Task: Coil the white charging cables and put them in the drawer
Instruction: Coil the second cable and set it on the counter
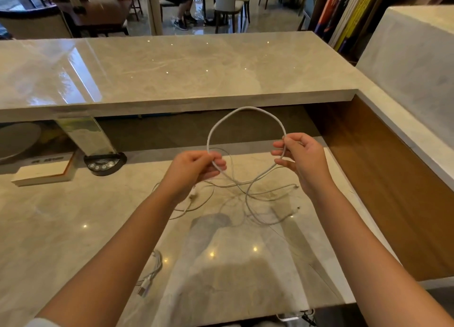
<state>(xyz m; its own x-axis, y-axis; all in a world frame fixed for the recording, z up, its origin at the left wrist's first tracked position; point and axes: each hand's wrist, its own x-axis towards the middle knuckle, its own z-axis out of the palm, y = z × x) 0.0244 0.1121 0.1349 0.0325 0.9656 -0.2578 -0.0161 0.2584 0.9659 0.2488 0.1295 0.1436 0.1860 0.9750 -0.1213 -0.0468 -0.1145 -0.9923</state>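
The white cable (245,108) I pinch between my left hand (194,169) and right hand (301,159) looks like smooth matt plastic. Under it the desk top (73,228) is polished marble-like stone, glossy enough to mirror ceiling lights. The raised counter (196,64) has the same veined, shiny finish. The side panel (393,179) at my right is brown wood with a satin sheen. The bundled cable (153,267) near my left forearm looks plastic too.

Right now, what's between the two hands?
In the head view, a raised loop of the white cable arches from the left hand to the right hand; below it, loose cable strands lie on the marble desk.
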